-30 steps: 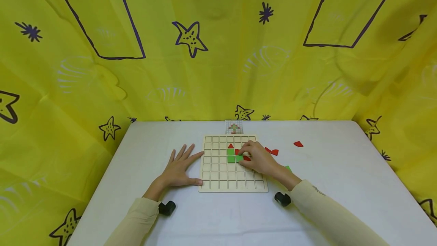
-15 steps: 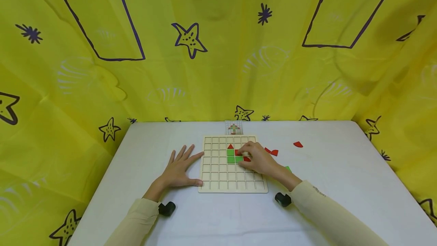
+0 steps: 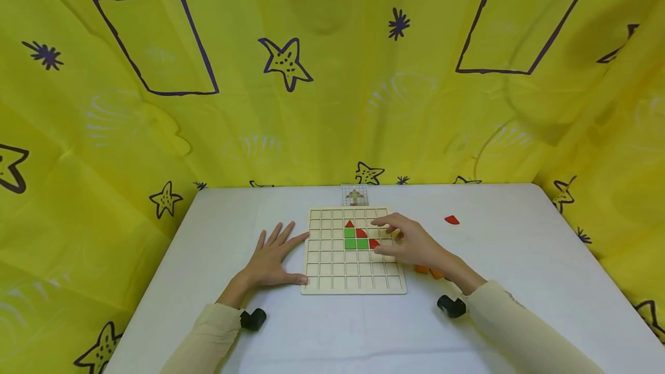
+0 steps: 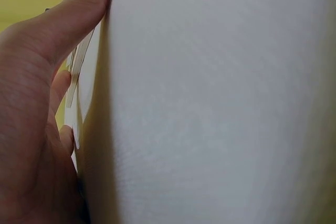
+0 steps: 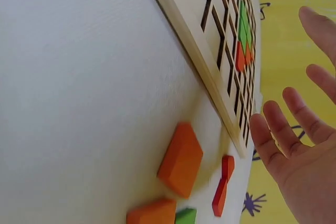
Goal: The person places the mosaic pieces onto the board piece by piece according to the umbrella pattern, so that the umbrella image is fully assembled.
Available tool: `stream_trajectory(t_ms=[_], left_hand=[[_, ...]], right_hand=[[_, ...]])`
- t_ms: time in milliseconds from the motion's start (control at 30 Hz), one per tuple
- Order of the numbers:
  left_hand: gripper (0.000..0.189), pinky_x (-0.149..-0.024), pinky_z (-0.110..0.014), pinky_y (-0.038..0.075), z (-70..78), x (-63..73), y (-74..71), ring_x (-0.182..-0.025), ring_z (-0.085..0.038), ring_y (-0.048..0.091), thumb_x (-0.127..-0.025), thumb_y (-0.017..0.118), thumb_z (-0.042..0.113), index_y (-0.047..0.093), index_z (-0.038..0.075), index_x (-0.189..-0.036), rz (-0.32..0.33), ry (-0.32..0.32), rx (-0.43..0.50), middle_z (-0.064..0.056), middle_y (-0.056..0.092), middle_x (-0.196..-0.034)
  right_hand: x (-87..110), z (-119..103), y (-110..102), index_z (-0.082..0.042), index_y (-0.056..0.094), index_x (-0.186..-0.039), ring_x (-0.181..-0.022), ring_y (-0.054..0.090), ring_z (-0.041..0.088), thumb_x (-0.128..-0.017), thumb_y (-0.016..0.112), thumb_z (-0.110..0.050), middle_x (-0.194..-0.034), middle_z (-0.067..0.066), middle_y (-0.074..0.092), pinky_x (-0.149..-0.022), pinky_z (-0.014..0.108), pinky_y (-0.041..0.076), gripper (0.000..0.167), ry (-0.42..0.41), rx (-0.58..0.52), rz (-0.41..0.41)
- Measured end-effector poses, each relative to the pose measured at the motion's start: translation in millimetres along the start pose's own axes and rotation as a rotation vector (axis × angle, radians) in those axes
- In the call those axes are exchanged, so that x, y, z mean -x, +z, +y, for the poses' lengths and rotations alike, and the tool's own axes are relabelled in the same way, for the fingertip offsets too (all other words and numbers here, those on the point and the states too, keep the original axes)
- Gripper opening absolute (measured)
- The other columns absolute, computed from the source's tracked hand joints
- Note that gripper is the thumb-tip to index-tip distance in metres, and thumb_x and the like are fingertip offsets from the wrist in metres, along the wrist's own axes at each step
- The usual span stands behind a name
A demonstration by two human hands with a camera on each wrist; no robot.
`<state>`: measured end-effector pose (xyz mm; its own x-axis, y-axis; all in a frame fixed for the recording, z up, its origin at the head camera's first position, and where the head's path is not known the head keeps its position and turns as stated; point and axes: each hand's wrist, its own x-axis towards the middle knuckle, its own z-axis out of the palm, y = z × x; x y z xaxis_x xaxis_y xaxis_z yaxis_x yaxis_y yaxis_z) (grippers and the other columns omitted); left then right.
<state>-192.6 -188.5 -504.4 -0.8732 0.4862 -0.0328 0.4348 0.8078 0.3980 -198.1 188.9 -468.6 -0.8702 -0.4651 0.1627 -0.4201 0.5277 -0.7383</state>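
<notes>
A pale wooden grid board (image 3: 322, 270) lies on the table. In its cells sit a red triangle (image 3: 350, 224), several green squares (image 3: 350, 243), a red quarter-round piece (image 3: 361, 233) and another red quarter-round piece (image 3: 374, 243), partly behind a thumb. My left hand (image 3: 270, 261) lies flat with spread fingers, its thumb and index fingertip at the board's left edge; the left wrist view shows the thumb (image 4: 86, 3) at that edge. My right hand (image 3: 413, 242) hovers over the board's right side, fingers apart, holding nothing. The right wrist view shows that palm (image 5: 310, 177) bare.
A small card with a printed pattern (image 3: 354, 195) lies behind the board. To the right are a loose red piece (image 3: 452, 220) and orange pieces (image 3: 421, 269). The right wrist view also shows a green piece (image 5: 185, 216) and red pieces (image 5: 219, 198). A yellow curtain (image 3: 332, 114) stands behind.
My right hand has left the pieces and moved right, its fingers spreading. The upper red quarter-round piece and the orange pieces now show. My left hand stays in place.
</notes>
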Motion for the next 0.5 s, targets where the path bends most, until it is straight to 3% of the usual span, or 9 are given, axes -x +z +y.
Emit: stream_trajectory(t_ms=[233, 500], left_hand=[[0.105, -0.119, -0.071, -0.002, -0.8, 0.0, 2.1, -0.157, -0.042, 0.003, -0.074, 0.081, 0.068, 0.038, 0.026, -0.16, 0.001, 0.0, -0.003, -0.013, 0.014, -0.171], [0.105, -0.119, -0.071, -0.003, -1.8, -0.8, 2.0, -0.157, -0.043, 0.003, -0.074, 0.081, 0.068, 0.039, 0.026, -0.16, 0.005, 0.004, 0.004, -0.014, 0.014, -0.171]], right_hand=[[24.7, 8, -21, -0.008, 0.064, -0.137, -0.109, 0.06, 0.034, -0.085, 0.087, -0.028, -0.132, 0.014, 0.063, -0.091, 0.052, 0.054, 0.061, 0.066, -0.052, 0.035], [52.0, 22, -41, -0.009, 0.064, -0.136, -0.11, 0.063, 0.032, -0.085, 0.086, -0.03, -0.128, 0.009, 0.066, -0.089, 0.045, 0.057, 0.059, 0.106, -0.029, 0.079]])
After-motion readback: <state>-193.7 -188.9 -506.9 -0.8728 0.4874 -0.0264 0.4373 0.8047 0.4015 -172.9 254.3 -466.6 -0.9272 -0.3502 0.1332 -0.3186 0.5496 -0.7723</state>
